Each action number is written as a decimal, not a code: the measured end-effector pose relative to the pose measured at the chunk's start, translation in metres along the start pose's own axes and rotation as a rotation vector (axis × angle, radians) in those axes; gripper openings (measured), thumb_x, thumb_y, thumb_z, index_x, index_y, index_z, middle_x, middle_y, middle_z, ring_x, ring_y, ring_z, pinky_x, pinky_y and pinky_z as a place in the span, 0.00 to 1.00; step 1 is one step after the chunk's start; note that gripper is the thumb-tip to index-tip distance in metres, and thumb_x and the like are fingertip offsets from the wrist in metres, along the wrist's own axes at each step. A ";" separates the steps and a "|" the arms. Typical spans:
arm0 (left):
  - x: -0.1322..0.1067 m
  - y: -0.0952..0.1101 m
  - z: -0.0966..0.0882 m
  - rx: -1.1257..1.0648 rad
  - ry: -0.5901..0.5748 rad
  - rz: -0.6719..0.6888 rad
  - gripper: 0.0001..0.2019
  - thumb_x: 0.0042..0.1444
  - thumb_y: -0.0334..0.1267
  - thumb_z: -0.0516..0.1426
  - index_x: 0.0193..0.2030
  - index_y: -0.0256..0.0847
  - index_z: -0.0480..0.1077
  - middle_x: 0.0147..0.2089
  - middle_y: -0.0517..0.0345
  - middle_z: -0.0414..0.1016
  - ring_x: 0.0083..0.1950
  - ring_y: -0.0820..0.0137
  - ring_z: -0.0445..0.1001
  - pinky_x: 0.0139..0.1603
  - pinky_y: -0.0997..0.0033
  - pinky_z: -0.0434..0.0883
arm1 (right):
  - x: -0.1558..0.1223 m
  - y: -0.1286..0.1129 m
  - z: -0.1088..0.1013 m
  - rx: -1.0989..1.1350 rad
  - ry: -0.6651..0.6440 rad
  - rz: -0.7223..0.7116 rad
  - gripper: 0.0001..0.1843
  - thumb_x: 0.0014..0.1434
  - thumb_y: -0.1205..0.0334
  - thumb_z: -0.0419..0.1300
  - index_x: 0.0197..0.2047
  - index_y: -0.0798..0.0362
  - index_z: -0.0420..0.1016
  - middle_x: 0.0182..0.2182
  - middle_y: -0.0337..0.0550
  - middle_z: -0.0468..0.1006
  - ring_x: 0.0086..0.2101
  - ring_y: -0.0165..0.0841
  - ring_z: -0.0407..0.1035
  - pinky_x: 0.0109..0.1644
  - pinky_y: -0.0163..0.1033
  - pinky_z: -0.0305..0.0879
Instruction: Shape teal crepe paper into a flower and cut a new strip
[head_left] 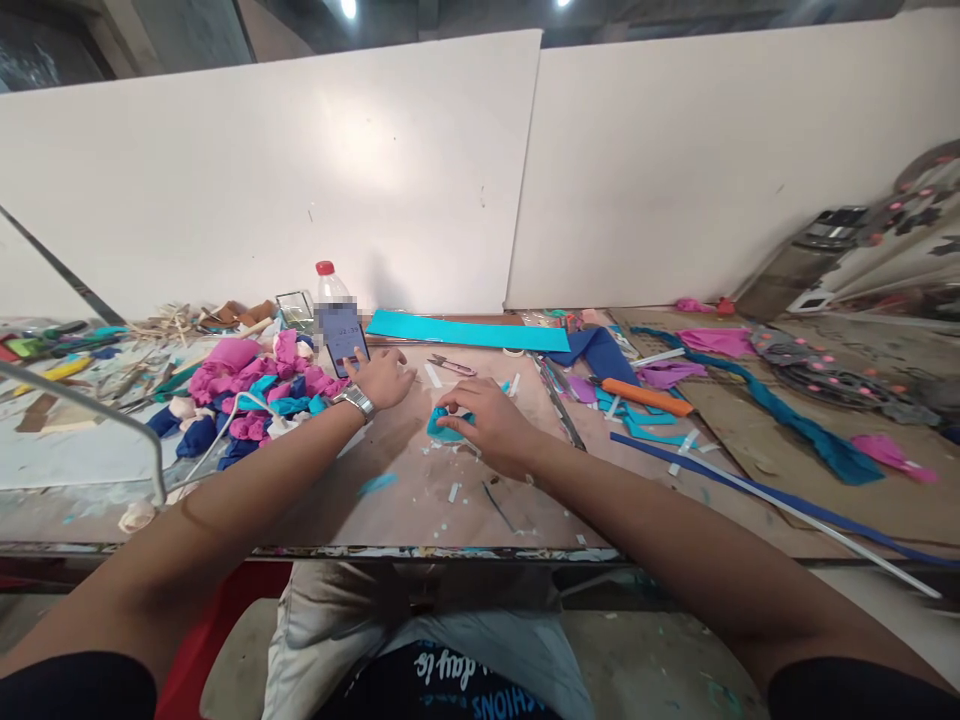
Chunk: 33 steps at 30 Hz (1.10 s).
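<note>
Cluttered worktable (pixel 420 505), left hand (pixel 384 378) loosely open against a phone (pixel 342 338), right hand (pixel 489 427) pinched around a teal scrap (pixel 442 428)

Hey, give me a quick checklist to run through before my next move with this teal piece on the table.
1. Right hand on the teal piece: ok, its fingers lie on it. Whether they pinch or only press is unclear.
2. Left hand free: not ok, its fingers touch the phone.
3. Phone propped steadily: cannot tell. It stands tilted in front of the bottle.
4. Snips within reach: ok, they lie just beyond both hands.
5. Table free of scraps near the piece: not ok, small offcuts lie around it.
</note>
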<state>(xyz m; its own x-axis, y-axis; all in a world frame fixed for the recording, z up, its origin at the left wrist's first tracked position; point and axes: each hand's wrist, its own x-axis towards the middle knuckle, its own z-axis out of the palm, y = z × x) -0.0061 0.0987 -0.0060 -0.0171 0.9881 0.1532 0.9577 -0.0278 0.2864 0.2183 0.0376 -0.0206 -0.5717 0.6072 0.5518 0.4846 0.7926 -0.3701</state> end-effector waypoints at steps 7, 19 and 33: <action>-0.005 0.006 0.006 -0.012 0.023 -0.007 0.19 0.65 0.51 0.54 0.55 0.46 0.76 0.71 0.46 0.68 0.78 0.29 0.45 0.70 0.18 0.41 | 0.001 -0.001 0.000 0.004 0.001 -0.005 0.11 0.67 0.52 0.65 0.45 0.50 0.80 0.39 0.44 0.82 0.43 0.39 0.73 0.53 0.44 0.58; -0.062 0.011 0.001 -0.778 -0.078 0.532 0.19 0.69 0.53 0.53 0.48 0.40 0.76 0.49 0.50 0.81 0.52 0.59 0.78 0.59 0.57 0.71 | -0.001 0.007 0.002 -0.047 0.057 -0.026 0.13 0.68 0.50 0.64 0.45 0.51 0.80 0.39 0.44 0.84 0.43 0.39 0.74 0.52 0.45 0.58; -0.076 0.005 0.019 -1.214 -0.148 0.418 0.17 0.62 0.47 0.64 0.51 0.39 0.73 0.52 0.47 0.81 0.54 0.61 0.79 0.57 0.60 0.73 | -0.001 -0.003 -0.003 -0.047 0.128 -0.072 0.15 0.67 0.48 0.64 0.48 0.50 0.80 0.38 0.43 0.84 0.43 0.39 0.75 0.53 0.46 0.60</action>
<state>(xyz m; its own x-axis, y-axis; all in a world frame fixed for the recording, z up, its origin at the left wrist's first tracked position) 0.0054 0.0262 -0.0340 0.3255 0.8761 0.3558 0.0088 -0.3790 0.9253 0.2194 0.0343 -0.0177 -0.5183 0.5349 0.6673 0.4777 0.8283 -0.2928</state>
